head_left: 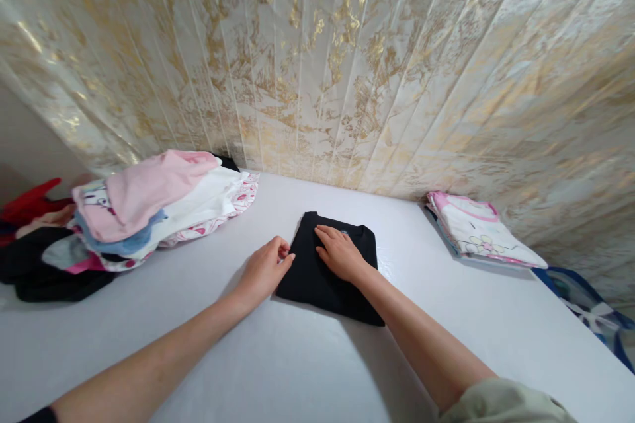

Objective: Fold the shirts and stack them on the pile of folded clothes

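A black shirt [322,284], folded into a compact rectangle, lies flat on the white table, its neckline toward the far side. At its left edge is my left hand [268,266], with curled fingers and the thumb close to them, closed at the cloth's border. My right hand [340,252] rests palm down on the upper middle of the shirt, fingers stretched out and flat. It covers part of the cloth and comes close to a small mark below the neckline.
A loose heap of clothes [149,201] sits at the left, with pink, white, blue and black pieces. Folded clothes [483,231] form a stack at the right edge, a white-and-pink flowered top uppermost. A gold-patterned curtain [317,66] hangs behind the white table [238,357]. A blue-edged item [585,304] is beyond the right edge.
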A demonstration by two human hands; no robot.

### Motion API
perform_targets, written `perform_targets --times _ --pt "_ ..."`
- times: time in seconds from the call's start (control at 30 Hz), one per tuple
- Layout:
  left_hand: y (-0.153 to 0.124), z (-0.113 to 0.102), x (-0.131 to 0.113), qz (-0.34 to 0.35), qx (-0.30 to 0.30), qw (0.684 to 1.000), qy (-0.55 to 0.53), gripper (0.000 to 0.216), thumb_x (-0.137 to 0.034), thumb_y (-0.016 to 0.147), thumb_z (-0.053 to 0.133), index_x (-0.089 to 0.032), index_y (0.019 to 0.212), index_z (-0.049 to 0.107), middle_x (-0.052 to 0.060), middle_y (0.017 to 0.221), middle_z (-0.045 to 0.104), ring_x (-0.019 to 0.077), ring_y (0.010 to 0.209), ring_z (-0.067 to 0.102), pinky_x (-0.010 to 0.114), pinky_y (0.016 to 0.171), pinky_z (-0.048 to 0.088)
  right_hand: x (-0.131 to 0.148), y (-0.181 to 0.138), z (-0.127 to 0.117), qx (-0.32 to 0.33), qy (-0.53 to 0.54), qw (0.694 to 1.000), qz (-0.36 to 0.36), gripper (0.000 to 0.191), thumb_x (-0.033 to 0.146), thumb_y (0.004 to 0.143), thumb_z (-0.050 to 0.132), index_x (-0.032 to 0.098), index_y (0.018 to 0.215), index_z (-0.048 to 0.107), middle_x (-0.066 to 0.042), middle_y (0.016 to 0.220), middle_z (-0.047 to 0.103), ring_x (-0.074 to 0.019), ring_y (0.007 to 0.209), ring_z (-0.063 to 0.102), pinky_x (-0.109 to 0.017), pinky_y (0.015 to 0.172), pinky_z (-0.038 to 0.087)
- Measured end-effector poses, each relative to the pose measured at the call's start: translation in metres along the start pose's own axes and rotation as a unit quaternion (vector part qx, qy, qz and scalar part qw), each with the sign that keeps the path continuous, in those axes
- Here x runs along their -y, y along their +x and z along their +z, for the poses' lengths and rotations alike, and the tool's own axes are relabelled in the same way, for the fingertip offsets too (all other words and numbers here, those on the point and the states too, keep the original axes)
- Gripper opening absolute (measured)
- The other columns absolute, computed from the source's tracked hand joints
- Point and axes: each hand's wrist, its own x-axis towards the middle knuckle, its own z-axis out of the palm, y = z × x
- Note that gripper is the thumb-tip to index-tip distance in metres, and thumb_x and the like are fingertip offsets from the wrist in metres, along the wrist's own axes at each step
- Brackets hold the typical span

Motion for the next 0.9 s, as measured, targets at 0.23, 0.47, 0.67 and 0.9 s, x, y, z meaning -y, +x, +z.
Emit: perform_targets --times 0.23,0.47,0.67,0.9 --pt "-0.002 -0.002 -0.014 -0.017 0.022 0.998 0.055 0.008 -0.028 0.085 0.059 -0.022 0.082 0.056 -0.001 0.075 0.065 0.0155 0.070 0.061 0.025 0.064 0.039 0.017 0.027 0.002 -0.015 0.000 1.000 0.000 0.044 0.024 0.095 0.040 0.020 0.139 0.049 -0.007 0.146 0.046 -0.0226 0.134 0.040 -0.043 0.109 0.032" --pt "-0.003 0.002 -0.013 0.002 -0.010 0.998 0.063 0.011 -0.022 0.081 0.061 -0.022 0.074 0.053 -0.001 0.080 0.064 0.0154 0.074 0.058 0.026 0.068 0.038 0.016 0.032 0.030 -0.038 0.004 0.999 0.020 0.051 0.035 0.097 0.041 0.022 0.146 0.038 -0.005 0.154 0.035 -0.0224 0.143 0.027 -0.048 0.115 0.021" --pt "-0.001 0.012 -0.003 -0.013 -0.038 0.997 -0.070 0.009 -0.021 0.083 0.055 -0.023 0.076 0.049 -0.004 0.073 0.061 0.0134 0.068 0.058 0.023 0.066 0.042 0.013 0.028 0.025 -0.126 0.038 0.991 0.003 0.043 0.029 0.093 0.048 0.017 0.135 0.050 -0.011 0.140 0.051 -0.0237 0.129 0.043 -0.041 0.108 0.033" --pt "0.003 0.012 -0.002 -0.040 -0.008 0.997 -0.069 0.026 -0.035 0.084 0.060 -0.023 0.107 0.056 0.000 0.085 0.071 0.0178 0.076 0.065 0.026 0.069 0.045 0.020 0.022 0.016 -0.150 0.051 0.987 -0.038 0.034 0.017 0.094 0.041 0.021 0.121 0.061 -0.006 0.099 0.063 -0.0188 0.093 0.058 -0.029 0.084 0.044"
